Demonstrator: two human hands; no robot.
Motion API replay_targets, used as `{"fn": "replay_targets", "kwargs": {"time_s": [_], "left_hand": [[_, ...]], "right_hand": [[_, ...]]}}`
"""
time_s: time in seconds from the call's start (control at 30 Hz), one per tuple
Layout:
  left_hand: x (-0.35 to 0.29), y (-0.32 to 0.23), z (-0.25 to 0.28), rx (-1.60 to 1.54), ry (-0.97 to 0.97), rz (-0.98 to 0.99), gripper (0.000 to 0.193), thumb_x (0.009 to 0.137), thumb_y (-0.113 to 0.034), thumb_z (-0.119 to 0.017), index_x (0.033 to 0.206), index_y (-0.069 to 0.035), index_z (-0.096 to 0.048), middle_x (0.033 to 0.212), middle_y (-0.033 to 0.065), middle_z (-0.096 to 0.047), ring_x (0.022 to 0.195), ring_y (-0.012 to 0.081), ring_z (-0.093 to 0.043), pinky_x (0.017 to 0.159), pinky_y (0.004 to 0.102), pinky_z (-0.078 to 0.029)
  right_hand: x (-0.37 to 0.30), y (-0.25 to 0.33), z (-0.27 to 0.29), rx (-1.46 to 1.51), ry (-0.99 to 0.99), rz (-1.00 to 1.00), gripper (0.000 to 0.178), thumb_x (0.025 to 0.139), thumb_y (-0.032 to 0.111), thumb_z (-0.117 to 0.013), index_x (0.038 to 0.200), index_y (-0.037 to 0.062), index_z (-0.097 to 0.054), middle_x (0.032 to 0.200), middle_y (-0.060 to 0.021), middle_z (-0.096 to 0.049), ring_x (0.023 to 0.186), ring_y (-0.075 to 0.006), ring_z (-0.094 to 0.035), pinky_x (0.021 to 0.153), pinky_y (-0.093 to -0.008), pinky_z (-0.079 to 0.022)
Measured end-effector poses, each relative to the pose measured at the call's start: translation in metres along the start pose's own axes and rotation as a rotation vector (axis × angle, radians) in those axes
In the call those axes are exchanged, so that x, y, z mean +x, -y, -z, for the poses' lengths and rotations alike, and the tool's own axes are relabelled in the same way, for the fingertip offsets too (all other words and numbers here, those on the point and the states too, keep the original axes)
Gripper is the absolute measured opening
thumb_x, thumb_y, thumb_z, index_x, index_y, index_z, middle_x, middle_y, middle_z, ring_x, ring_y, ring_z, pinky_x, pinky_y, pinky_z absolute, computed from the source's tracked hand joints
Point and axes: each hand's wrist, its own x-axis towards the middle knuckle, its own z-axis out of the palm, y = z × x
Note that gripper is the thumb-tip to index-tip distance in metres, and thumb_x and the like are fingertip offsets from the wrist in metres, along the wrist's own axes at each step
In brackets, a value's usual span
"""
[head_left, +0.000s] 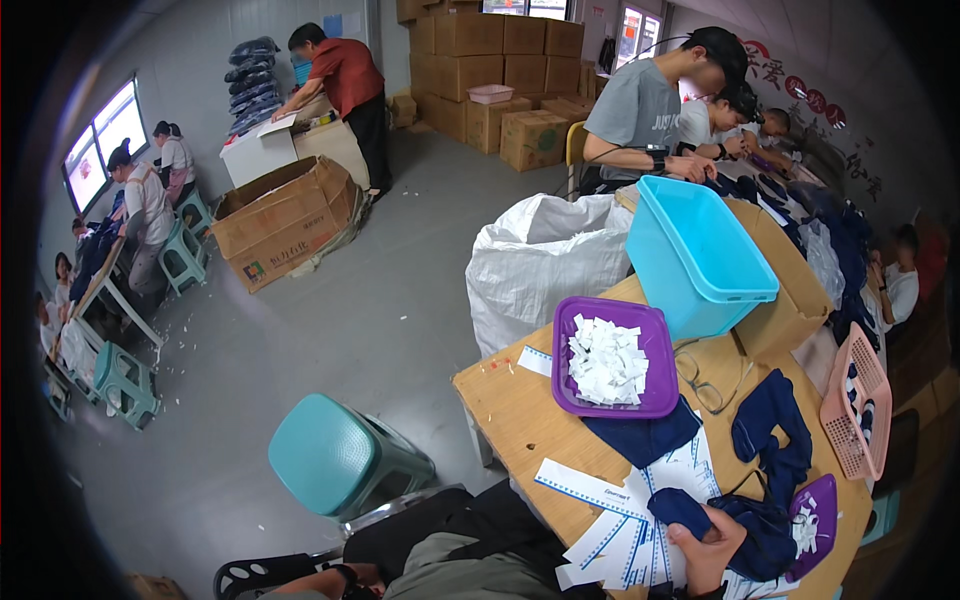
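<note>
Pressing down at the lower right of the frame, the right hand (706,548) rests on a navy sock (690,508) with fingers curled over the fabric, pinning it against a fan of white paper sleeves with blue edging (625,530) laid on the wooden table (520,405). The left hand (352,578) sits at the bottom edge near the lap, largely hidden, so I cannot tell whether it is spread or clenched. More navy socks (770,440) lie heaped just right of centre, beside a small purple tray (815,510) at the far right corner. A square purple tray of white paper slips (608,360) stands further up the table, touching a tilted turquoise plastic bin (695,255). Risk noted: the paper sleeves overhang the near table edge and could slide off if the sock is dragged; the tilted bin could tip onto the slip tray if jostled. Working room is tight, with the pink basket (858,405) crowding the right edge. Open floor lies left, past the teal stool (335,455).
</note>
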Motion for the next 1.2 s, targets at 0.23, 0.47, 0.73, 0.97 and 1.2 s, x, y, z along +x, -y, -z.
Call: {"fn": "replay_targets", "kwargs": {"time_s": [0.23,0.47,0.73,0.97,1.2], "left_hand": [[0.001,-0.002,-0.003,-0.042,0.023,0.052,0.034,0.087,-0.033,-0.059,0.107,-0.009,-0.072,0.107,0.0022,-0.074,0.095,0.0124,-0.068,0.077,0.0340,-0.051],[0.008,0.003,-0.004,-0.195,-0.033,-0.020,0.016,0.072,-0.024,-0.068,0.076,-0.009,-0.072,0.069,-0.0020,-0.064,0.063,0.0144,-0.057,0.058,0.0337,-0.042],[-0.014,-0.018,0.007,0.053,0.040,0.003,0.033,0.088,-0.029,-0.055,0.104,-0.007,-0.072,0.106,0.0064,-0.073,0.097,0.0174,-0.068,0.081,0.0331,-0.051],[-0.023,0.023,-0.026,-0.309,-0.087,-0.067,0.031,0.091,-0.025,-0.057,0.105,-0.002,-0.070,0.102,0.0098,-0.073,0.090,0.0193,-0.069,0.077,0.0334,-0.053],[-0.060,0.028,0.020,-0.497,-0.140,-0.112,0.030,0.094,-0.021,-0.059,0.107,0.004,-0.067,0.096,0.0137,-0.072,0.081,0.0215,-0.070,0.072,0.0337,-0.056]], "right_hand": [[0.002,-0.007,0.001,0.019,0.006,-0.003,0.044,0.069,-0.007,-0.080,0.105,-0.0108,-0.055,0.082,-0.0187,-0.063,0.067,-0.0205,-0.065,0.066,-0.0324,-0.055],[0.001,0.007,-0.009,0.110,-0.079,0.014,0.038,0.069,-0.005,-0.080,0.100,-0.0107,-0.061,0.081,-0.0197,-0.066,0.070,-0.0199,-0.066,0.068,-0.0312,-0.054],[0.005,0.037,-0.008,-0.253,0.053,0.020,0.032,0.068,-0.004,-0.081,0.098,-0.0071,-0.070,0.080,-0.0029,-0.066,0.070,-0.0090,-0.058,0.063,-0.0243,-0.049],[0.002,0.017,-0.003,-0.072,0.043,0.099,0.033,0.066,-0.002,-0.083,0.093,-0.0107,-0.066,0.087,-0.0200,-0.070,0.075,-0.0193,-0.067,0.071,-0.0299,-0.054],[0.013,0.030,-0.004,-0.120,0.075,0.191,0.020,0.067,-0.001,-0.085,0.082,-0.0058,-0.072,0.084,-0.0182,-0.074,0.075,-0.0223,-0.073,0.072,-0.0290,-0.056]]}}
